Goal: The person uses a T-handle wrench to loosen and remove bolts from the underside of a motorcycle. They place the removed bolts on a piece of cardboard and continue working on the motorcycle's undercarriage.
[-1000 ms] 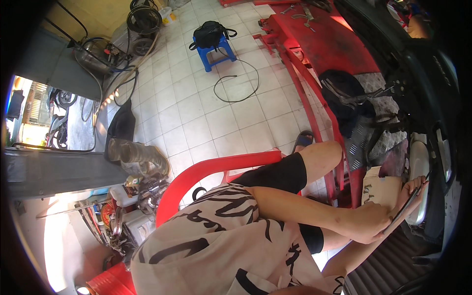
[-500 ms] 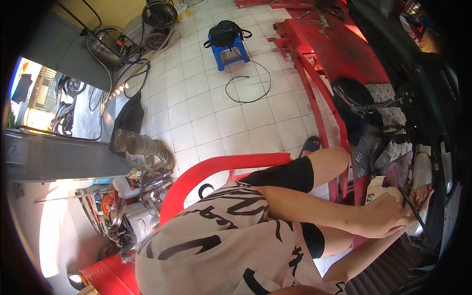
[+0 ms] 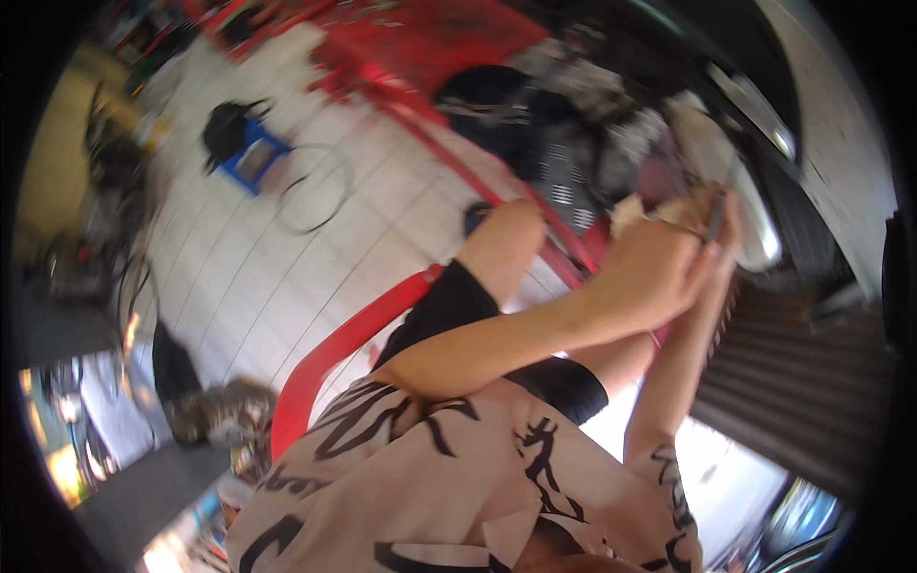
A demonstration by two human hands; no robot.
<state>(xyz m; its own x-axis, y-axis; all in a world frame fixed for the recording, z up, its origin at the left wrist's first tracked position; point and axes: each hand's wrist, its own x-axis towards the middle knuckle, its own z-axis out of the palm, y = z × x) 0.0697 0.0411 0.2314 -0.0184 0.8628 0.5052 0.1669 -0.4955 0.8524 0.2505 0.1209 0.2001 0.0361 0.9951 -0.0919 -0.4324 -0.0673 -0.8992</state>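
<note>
My left hand (image 3: pixel 654 267) is curled with its fingers bent, just in front of the motorbike at the right. My right hand (image 3: pixel 729 234) comes up from below and meets it; the two hands are nearly touching. A thin dark-grey bar-like piece (image 3: pixel 714 218) lies at the fingers of my right hand, which seem closed on it. Motion blur hides its exact kind and what my left fingers grip. Just beyond the hands is a long, pale, rounded part (image 3: pixel 731 177) of the motorbike, with dark body panels (image 3: pixel 697 48) above it.
A red lift platform (image 3: pixel 430 38) stands ahead, with a dark cloth-like heap (image 3: pixel 487 105) on it. On the tiled floor (image 3: pixel 258 296) are a blue stool (image 3: pixel 253 164) with a black bag (image 3: pixel 227 132) and a looped cable (image 3: pixel 315 196). A red chair (image 3: pixel 310 372) curves beside me. Ribbed dark metal (image 3: pixel 793 372) lies right.
My view has swung, so the hands and motorbike appear further left and higher. My hands stay close together at the motorbike; the thin dark piece now stands more upright between them.
</note>
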